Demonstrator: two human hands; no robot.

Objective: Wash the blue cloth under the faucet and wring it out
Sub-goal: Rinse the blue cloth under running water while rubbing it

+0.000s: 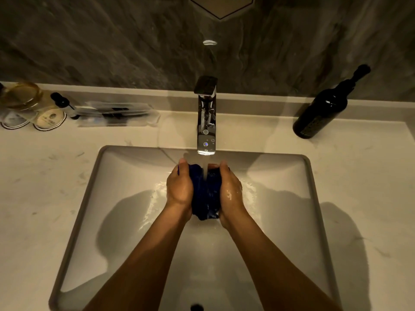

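Note:
The blue cloth [206,194] is bunched up between both palms, over the middle of the white sink [94,194]. My left hand [179,187] presses its left side and my right hand [230,190] presses its right side. Both hands are wet. The chrome faucet [206,117] stands at the back of the basin, and a stream of water [205,168] runs from its spout straight onto the top of the cloth. Water spreads over the basin floor around the hands. The lower part of the cloth hangs out below the palms.
A dark bottle [323,108] stands on the counter at the back right. At the back left lie a clear tray with packets [116,113], a small dark-capped bottle [61,102], glasses [22,97] and round paper coasters [49,120]. A dark stone wall rises behind.

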